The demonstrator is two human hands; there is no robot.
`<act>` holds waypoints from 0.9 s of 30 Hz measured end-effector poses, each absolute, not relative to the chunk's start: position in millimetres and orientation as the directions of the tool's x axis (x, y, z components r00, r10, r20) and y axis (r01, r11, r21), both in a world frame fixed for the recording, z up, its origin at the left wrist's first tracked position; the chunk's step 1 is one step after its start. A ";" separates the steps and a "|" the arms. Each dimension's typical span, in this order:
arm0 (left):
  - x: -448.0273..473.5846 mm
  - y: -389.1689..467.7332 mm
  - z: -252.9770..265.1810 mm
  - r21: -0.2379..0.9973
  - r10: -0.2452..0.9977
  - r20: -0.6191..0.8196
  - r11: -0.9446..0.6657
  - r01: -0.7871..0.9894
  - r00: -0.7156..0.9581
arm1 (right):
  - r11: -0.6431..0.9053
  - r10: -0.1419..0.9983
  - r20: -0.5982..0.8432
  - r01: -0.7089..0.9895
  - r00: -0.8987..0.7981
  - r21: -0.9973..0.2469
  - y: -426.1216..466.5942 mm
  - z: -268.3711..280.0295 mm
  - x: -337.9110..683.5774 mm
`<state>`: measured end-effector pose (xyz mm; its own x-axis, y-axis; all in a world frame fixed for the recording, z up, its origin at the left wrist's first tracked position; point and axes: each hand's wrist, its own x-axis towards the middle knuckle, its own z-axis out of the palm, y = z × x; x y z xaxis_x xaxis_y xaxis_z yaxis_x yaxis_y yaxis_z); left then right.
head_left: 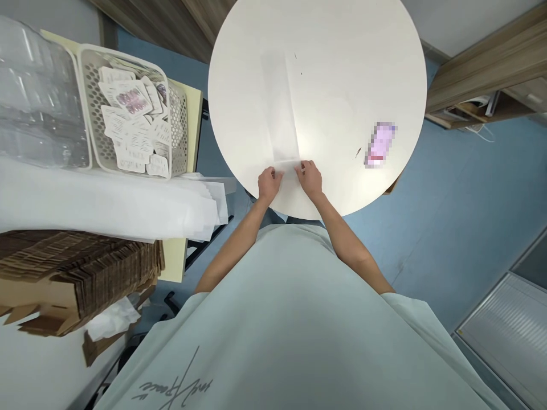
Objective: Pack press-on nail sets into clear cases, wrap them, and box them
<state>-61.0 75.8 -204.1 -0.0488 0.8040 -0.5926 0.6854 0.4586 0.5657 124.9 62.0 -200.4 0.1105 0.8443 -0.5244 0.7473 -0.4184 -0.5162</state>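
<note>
White translucent strip point(281, 111) pinched at both near corners

We see the strip flat on the round white table point(359, 51); taking twelve as the far rim, it runs from about eleven o'clock down to seven. Our left hand point(269, 184), at seven, closes thumb and fingers on its near left corner. Our right hand point(310, 179), around six, pinches the near right one. Between them that end shows a paler band, perhaps a fold, too faint for us to be sure.

As we judge it, an uneven pull could crease or skew the thin strip, and a loosened pinch could let it slide, since nothing weighs down the far end.

We count one strip, one table, two hands, and one pixelated purple object point(380, 144) at four o'clock. Three small dark marks point(358, 152) dot the tabletop: two toward eleven, one just beside the purple object.

Farther out, toward nine, we count one perforated basket point(179, 125) of printed cards point(132, 128), overlapping beyond counting, with clear plastic packaging point(36, 94) past it. Near eight lie white sheets point(106, 199) and flattened brown cardboard point(117, 276), one pile each, layers uncountable, on one pale yellow side table point(173, 267).
</note>
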 end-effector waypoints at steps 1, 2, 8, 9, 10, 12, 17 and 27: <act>-58.4 76.7 -205.1 0.553 0.801 -0.595 0.472 0.687 -0.072 | -0.446 0.837 -0.530 0.735 0.140 -0.511 65.5 -202.6 124.0; -56.3 76.9 -205.5 0.546 0.803 -0.589 0.483 0.685 -0.096 | -0.468 0.830 -0.533 0.728 0.167 -0.501 68.6 -203.8 123.1; -51.2 80.0 -208.4 0.702 0.934 -0.340 0.178 0.689 0.105 | -0.193 0.927 -0.374 0.831 -0.019 -0.522 83.3 -193.0 121.0; -51.3 82.5 -209.7 0.735 0.926 -0.325 0.120 0.667 0.192 | -0.124 0.922 -0.373 0.837 -0.101 -0.533 85.4 -190.2 122.2; -51.9 85.2 -210.9 0.758 0.909 -0.325 0.084 0.647 0.262 | -0.073 0.905 -0.388 0.836 -0.173 -0.543 86.9 -187.6 124.0; -55.0 88.9 -212.0 0.768 0.870 -0.344 0.043 0.639 0.354 | -0.016 0.864 -0.426 0.830 -0.269 -0.557 86.7 -183.5 128.5; -71.0 73.2 -207.1 0.740 0.785 -0.347 -0.108 0.664 0.514 | 0.039 0.825 -0.457 0.840 -0.333 -0.541 60.0 -179.2 135.6; -83.6 25.8 -197.3 0.753 0.790 -0.427 0.040 0.657 0.441 | 0.002 0.832 -0.444 0.804 -0.331 -0.595 -6.0 -171.7 138.1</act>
